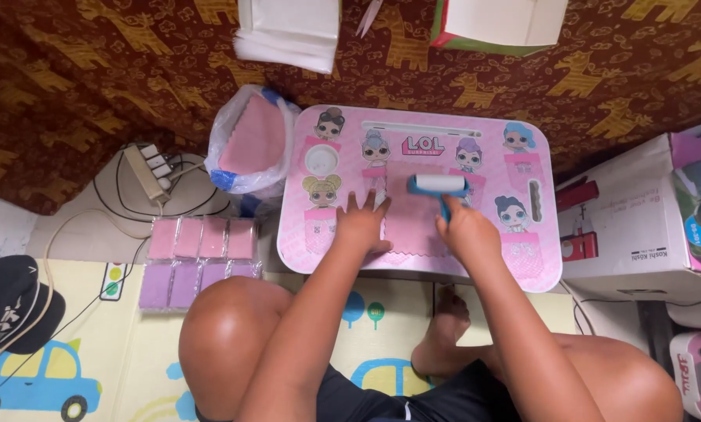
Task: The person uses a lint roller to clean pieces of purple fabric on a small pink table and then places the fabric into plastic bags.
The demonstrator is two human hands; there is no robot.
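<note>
The right hand point(466, 228) is gripping the handle of a blue-framed lint roller point(439, 184), running it over a pink cloth square point(413, 219) on the pink lap table point(538, 266). The left hand point(362, 223) is pressing flat, fingers spread, pinning the cloth's left edge. Advisable: firm pinning, straight strokes. A bag of pink cloths point(249, 141) is standing just left.

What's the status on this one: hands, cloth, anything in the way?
Left hand flat on pink cloth, pinning it. Right hand grips blue-handled lint roller at cloth's far edge. Nothing blocking on the pink lap table.

Bright even overhead light, soft shadows, sheen on knees, sharp focus, slight edge distortion.
</note>
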